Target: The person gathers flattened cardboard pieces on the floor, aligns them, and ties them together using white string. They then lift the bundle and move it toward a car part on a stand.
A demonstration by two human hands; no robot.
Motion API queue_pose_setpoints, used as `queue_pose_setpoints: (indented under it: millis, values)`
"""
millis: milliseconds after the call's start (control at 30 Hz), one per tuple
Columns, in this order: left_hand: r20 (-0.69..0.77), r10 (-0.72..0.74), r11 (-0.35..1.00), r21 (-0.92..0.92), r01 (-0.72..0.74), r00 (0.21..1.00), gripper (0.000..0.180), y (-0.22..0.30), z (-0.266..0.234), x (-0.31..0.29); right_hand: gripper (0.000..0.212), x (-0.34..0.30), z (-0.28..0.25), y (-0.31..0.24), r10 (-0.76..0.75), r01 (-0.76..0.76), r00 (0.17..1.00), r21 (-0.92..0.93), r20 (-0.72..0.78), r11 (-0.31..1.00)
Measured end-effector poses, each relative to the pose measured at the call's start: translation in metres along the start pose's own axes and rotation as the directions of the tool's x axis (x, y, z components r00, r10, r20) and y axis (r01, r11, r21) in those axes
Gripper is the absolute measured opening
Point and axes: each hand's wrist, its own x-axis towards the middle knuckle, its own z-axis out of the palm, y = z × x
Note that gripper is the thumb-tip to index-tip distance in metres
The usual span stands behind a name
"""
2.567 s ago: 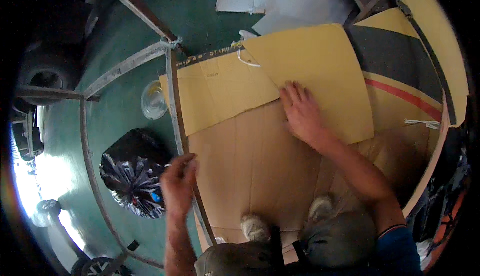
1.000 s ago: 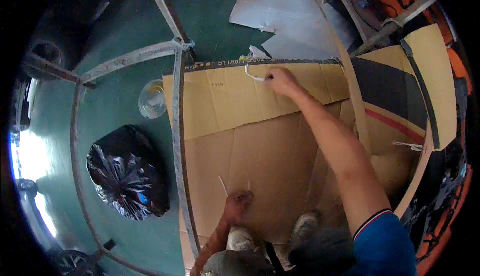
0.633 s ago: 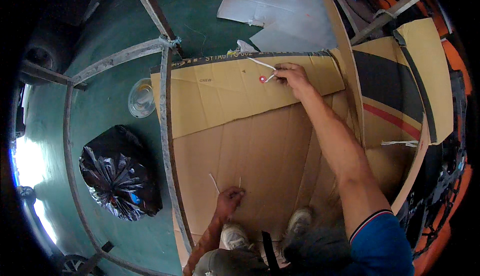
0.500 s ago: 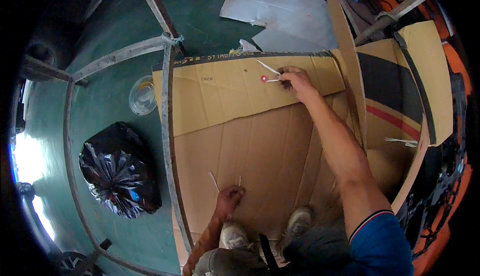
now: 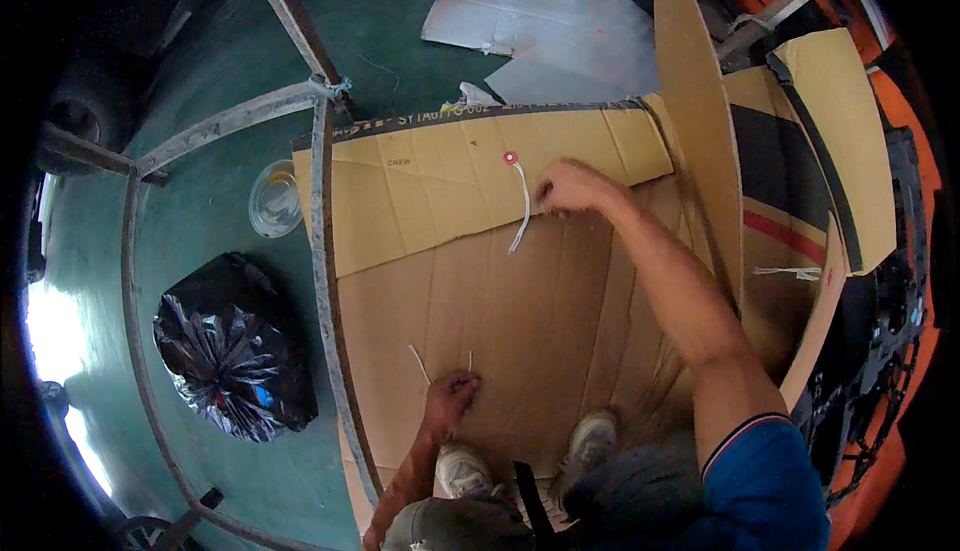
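My left hand point(image 5: 452, 398) is low over the brown cardboard point(image 5: 560, 301), its fingers closed on a white string point(image 5: 419, 362) whose two ends stick out past them. Farther up, a round red washer point(image 5: 510, 158) with a light centre sits on the cardboard flap point(image 5: 420, 191). From it a second white string point(image 5: 526, 196) hangs down in a curve. Just right of this string, not touching it, is my right hand point(image 5: 578, 189) with its fingers curled in. Whatever those fingers hold, if anything, is hidden.
Metal frame bars point(image 5: 322, 201) run along the cardboard's left side. On the green floor lie a tied black bag point(image 5: 235, 346) and a clear round container point(image 5: 275, 201). An upright cardboard panel point(image 5: 705, 141) and more white strings point(image 5: 787, 272) are at right. My shoes point(image 5: 593, 438) stand on the cardboard.
My right hand has let go of the string at the red washer and moved slightly down and left. That string now hangs downward. My left hand keeps its string.
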Motion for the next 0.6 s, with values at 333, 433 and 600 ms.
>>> queue_pose_setpoints:
  millis: [333, 433, 600]
  values:
    - [0.03, 0.014, 0.999, -0.045, -0.012, 0.999, 0.024, 0.008, -0.001, -0.005, 0.032, 0.04, 0.042, -0.038, 0.245, -0.269, 0.835, 0.023, -0.493, 0.963]
    - [0.019, 0.02, 0.995, -0.102, -0.018, 1.0, 0.024, 0.005, -0.001, -0.008, 0.029, 0.036, 0.038, -0.035, 0.206, -0.173, 0.835, 0.112, -0.51, 0.979]
    - [0.034, 0.004, 0.999, -0.05, -0.002, 0.999, 0.024, -0.007, 0.001, 0.005, 0.02, 0.053, 0.027, 0.022, 0.215, -0.033, 0.859, 0.37, -0.464, 0.928]
